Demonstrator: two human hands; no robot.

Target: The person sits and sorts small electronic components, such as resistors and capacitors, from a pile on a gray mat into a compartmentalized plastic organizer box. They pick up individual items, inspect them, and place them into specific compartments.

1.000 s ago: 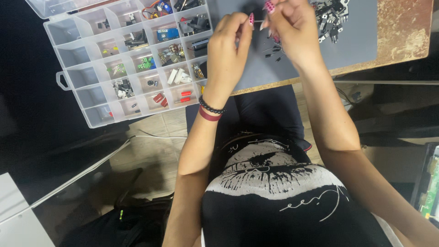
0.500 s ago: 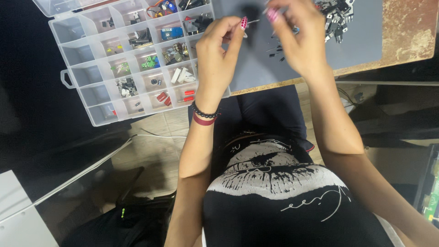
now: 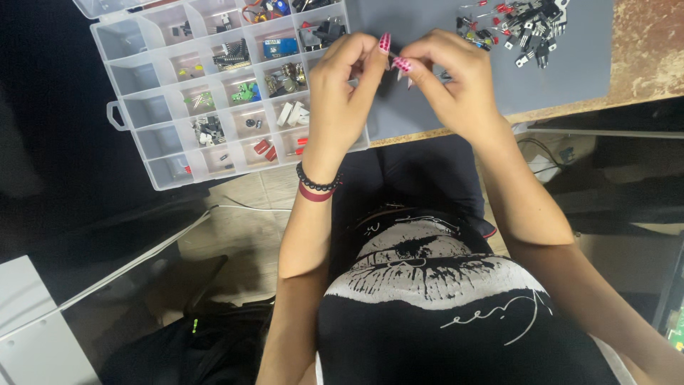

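both hands, left hand [image 3: 342,85] and right hand [image 3: 456,85], pinch a tiny part [image 3: 394,55] in their fingers; best held steady above the grey mat [image 3: 556,78].

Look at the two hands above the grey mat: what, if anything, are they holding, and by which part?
The left hand and right hand pinch something tiny between their fingertips. It is too small to identify, so which part is gripped cannot be told.

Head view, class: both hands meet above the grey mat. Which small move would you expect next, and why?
Probably lowering the pinched piece toward the compartment box: the left hand and right hand meet fingertip to fingertip over the grey mat, gripping something too small to identify.
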